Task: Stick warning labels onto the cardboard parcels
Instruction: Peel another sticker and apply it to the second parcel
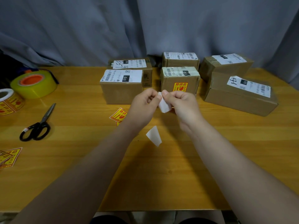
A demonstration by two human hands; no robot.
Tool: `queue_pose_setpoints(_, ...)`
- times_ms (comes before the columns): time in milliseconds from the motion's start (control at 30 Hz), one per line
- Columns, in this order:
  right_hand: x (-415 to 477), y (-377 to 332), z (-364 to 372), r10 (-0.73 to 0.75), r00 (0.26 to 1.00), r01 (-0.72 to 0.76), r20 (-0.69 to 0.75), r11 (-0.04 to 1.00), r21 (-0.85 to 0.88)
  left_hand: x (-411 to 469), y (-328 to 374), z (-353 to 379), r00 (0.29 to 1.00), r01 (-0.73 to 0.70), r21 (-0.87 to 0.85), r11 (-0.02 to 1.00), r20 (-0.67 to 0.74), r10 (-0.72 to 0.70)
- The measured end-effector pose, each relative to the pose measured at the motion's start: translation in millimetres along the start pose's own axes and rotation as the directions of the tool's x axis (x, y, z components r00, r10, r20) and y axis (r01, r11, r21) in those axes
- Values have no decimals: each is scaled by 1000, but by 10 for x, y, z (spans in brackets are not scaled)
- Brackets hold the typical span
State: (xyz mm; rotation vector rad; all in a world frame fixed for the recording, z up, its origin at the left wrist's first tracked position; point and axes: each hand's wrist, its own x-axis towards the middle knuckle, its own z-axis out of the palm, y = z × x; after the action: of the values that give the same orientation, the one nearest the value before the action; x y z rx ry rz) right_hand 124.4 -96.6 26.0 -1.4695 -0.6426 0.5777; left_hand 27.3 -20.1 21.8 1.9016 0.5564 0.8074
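Step in hand, by my read: peeling a warning label off its backing. Both hands meet over the table (161, 183) centre, arms reaching fwd from 6 o'clock, wrists roughly level, knuckles turned in toward each other. Left hand (142, 107) and right hand (181, 104) each have their grip pinched on the top edge of a small white piece (164, 105) w/ thumb + forefinger; it hangs down between them. White side faces the camera, so can't tell if the print is on the far side or how far the peel has got.

A loose white slip (153, 135) lies on the table at 6 o'clock of the hands, prob. spent backing. One yellow label (119, 116) lies flat at 8 o'clock, partly under the left wrist.

Parcels sit at 12 to 2 o'clock. The middle parcel (179, 81) already carries a yellow sticker on its front; the near-left parcel (121, 89) shows a bare front, as do the others as far as visible.

Next move likely calls for a clean split of label from backing w/o curling the adhesive on itself, then pressing flat on a bare parcel face.

Label roll (9, 101), tape (34, 85), scissors (38, 125) at 9 to 10 o'clock, untouched.
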Motion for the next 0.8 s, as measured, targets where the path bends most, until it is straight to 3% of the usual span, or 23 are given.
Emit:
queue_pose_setpoints(167,-1,-55,84,178,975,-145,-135,963,225,-16,-1,25,992,120,-210,970,-22,-127)
queue_pose_setpoints(300,8,-10,156,177,956,-102,-233,949,300,-9,-71,79,967,220,-381,898,-37,-253)
queue_pose_setpoints(367,26,28,167,104,957,-39,-271,971,236,27,-94,78,959,250,-440,863,-8,-282)
queue_pose_setpoints(467,50,58,131,-56,957,74,-285,996,52,100,-58,54,935,347,-369,862,63,-349)
queue_pose_setpoints(567,64,82,122,-148,954,139,-261,989,-55,88,-38,55,962,274,-196,941,60,-268)
queue_pose_setpoints(667,51,69,134,-114,960,109,-257,993,-34,74,-24,50,985,172,-180,969,33,-169)
queue_pose_setpoints(800,42,29,127,67,971,-29,-230,986,165,97,-35,55,990,137,-195,971,-7,-141)
